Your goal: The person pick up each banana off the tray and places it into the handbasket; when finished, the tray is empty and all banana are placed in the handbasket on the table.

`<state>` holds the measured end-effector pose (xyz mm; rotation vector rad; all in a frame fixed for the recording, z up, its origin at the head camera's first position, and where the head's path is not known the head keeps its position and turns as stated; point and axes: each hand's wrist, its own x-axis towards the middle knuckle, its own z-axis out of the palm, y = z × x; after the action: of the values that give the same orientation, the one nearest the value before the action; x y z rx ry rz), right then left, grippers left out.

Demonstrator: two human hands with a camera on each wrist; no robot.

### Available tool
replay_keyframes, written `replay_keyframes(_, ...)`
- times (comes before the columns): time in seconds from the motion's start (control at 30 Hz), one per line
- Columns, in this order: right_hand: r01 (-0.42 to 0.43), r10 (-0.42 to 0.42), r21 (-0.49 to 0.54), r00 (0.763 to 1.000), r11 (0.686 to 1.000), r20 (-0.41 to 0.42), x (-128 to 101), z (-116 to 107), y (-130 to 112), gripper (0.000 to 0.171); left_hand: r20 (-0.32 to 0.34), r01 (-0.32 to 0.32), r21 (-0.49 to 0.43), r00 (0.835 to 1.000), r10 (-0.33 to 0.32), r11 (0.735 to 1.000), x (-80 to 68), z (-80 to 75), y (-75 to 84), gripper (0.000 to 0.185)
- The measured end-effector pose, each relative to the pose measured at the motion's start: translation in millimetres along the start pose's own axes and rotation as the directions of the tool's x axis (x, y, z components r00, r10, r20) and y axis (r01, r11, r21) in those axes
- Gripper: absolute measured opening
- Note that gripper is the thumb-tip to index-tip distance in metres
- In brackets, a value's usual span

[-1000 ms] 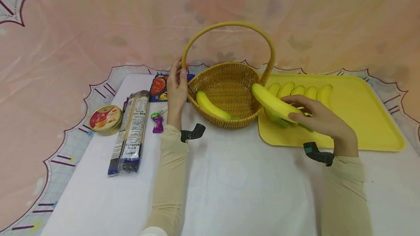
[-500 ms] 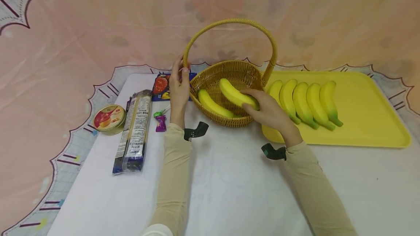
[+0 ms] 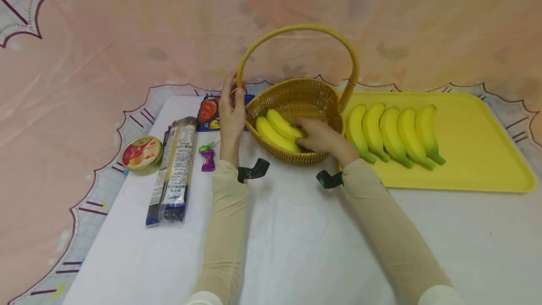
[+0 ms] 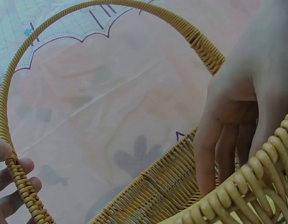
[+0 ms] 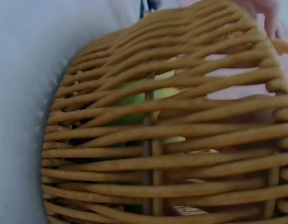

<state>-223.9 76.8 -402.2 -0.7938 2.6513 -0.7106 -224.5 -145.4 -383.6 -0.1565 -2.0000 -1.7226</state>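
Observation:
A wicker basket with a tall hoop handle stands mid-table. My left hand grips the handle's left foot; in the left wrist view its fingers curl round the handle. Two bananas lie side by side in the basket: one nearer me, the other just behind it. My right hand reaches inside and holds the rear banana's right end. The right hand points down into the basket in the left wrist view. The right wrist view shows the basket wall, with banana behind the weave.
A yellow tray to the right holds several bananas in a row. Left of the basket lie a blue packet, a purple sweet, a long noodle pack and a round tin. The white table has a pink cloth backdrop.
My right hand carried a banana from the tray leftwards into the basket and lowered it beside the first one. The left hand kept its grip on the handle.

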Motion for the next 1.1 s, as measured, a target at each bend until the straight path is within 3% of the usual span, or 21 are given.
replay_keyframes(0.13, -0.021, 0.022, 0.019, 0.999, 1.000, -0.045, -3.5, -0.6, 1.1, 0.045, -0.001, -0.003, -0.003, 1.000, 0.003, 1.000, 0.5, 0.0, -0.4, 0.041)
replay_keyframes(0.27, -0.002, 0.019, 0.077, 0.974, 0.997, -0.225, -21.6, -4.7, 3.8, 0.039, 0.012, -0.009, 0.008, 1.000, 0.009, 1.000, 1.2, 1.4, 0.5, 0.041)
replay_keyframes(0.37, 0.043, 0.006, 0.123, 0.927, 0.991, -0.374, -40.8, -9.3, 12.0, 0.033, 0.017, 0.025, 0.015, 1.000, -0.026, 1.000, 0.5, 1.2, 3.7, 0.042)
replay_keyframes(0.5, 0.059, 0.037, 0.152, 0.828, 0.987, -0.559, -67.6, -18.8, 37.6, 0.027, 0.015, 0.073, 0.023, 0.997, -0.073, 0.997, -4.2, 0.0, 20.0, 0.042)
replay_keyframes(0.57, 0.027, 0.088, 0.178, 0.791, 0.984, -0.606, -82.0, -25.4, 54.9, 0.028, 0.017, 0.083, 0.029, 0.996, -0.083, 0.996, -7.2, -0.3, 28.2, 0.042)
replay_keyframes(0.67, -0.085, 0.205, 0.223, 0.777, 0.971, -0.595, -105.3, -36.5, 81.1, 0.033, 0.019, 0.093, 0.041, 0.995, -0.093, 0.995, -10.2, -0.4, 35.4, 0.042)
replay_keyframes(0.77, -0.226, 0.331, 0.254, 0.776, 0.941, -0.536, -127.7, -46.7, 105.9, 0.044, 0.021, 0.095, 0.047, 0.995, -0.096, 0.994, -11.5, -0.7, 37.9, 0.041)
replay_keyframes(0.83, -0.297, 0.401, 0.276, 0.763, 0.914, -0.507, -140.0, -52.0, 121.0, 0.051, 0.025, 0.099, 0.050, 0.995, -0.100, 0.994, -11.8, -1.0, 38.7, 0.042)
replay_keyframes(0.97, -0.399, 0.511, 0.327, 0.742, 0.857, -0.433, -156.9, -57.2, 145.8, 0.062, 0.029, 0.101, 0.044, 0.994, -0.102, 0.994, -11.7, -1.0, 39.7, 0.042)
replay_keyframes(1.1, -0.474, 0.583, 0.357, 0.742, 0.805, -0.332, -164.6, -56.6, 159.9, 0.071, 0.027, 0.100, 0.047, 0.994, -0.102, 0.994, -12.0, -0.9, 39.9, 0.042)
